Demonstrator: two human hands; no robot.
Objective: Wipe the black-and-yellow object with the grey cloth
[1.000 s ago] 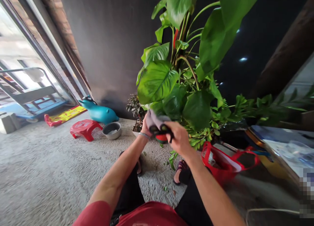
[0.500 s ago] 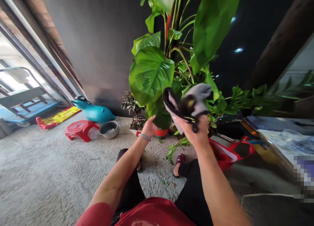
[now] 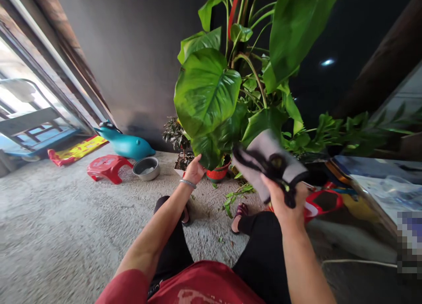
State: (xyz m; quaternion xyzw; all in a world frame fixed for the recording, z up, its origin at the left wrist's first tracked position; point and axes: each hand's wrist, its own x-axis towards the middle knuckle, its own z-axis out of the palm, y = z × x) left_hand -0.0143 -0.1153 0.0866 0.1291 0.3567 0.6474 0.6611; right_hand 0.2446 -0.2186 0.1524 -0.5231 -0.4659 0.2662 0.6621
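Note:
My left hand (image 3: 194,171), with a bracelet at the wrist, has its thumb and fingers around the lower edge of a green leaf (image 3: 207,151); the leaf partly hides the fingertips. This leaf hangs low on a tall broad-leaved plant (image 3: 207,91) in a red pot (image 3: 218,173). My right hand (image 3: 288,203) is closed on a grey cloth item (image 3: 260,152) with black trim and a dangling black piece. It is bunched up and slightly blurred, so its exact kind cannot be made out. The cloth is held in front of the plant's lower leaves, right of the pot.
A small potted plant (image 3: 180,139) stands left of the red pot. Further left are a metal bowl (image 3: 147,168), a red stool (image 3: 107,165) and a blue inflatable animal (image 3: 130,143). To the right are a red basket (image 3: 325,200) and a cluttered table (image 3: 372,181). Cut greenery (image 3: 235,196) lies on the floor.
My right hand has moved right and down with the grey cloth item. My left hand has shifted slightly left and closed on the leaf's edge. The view has shifted a little.

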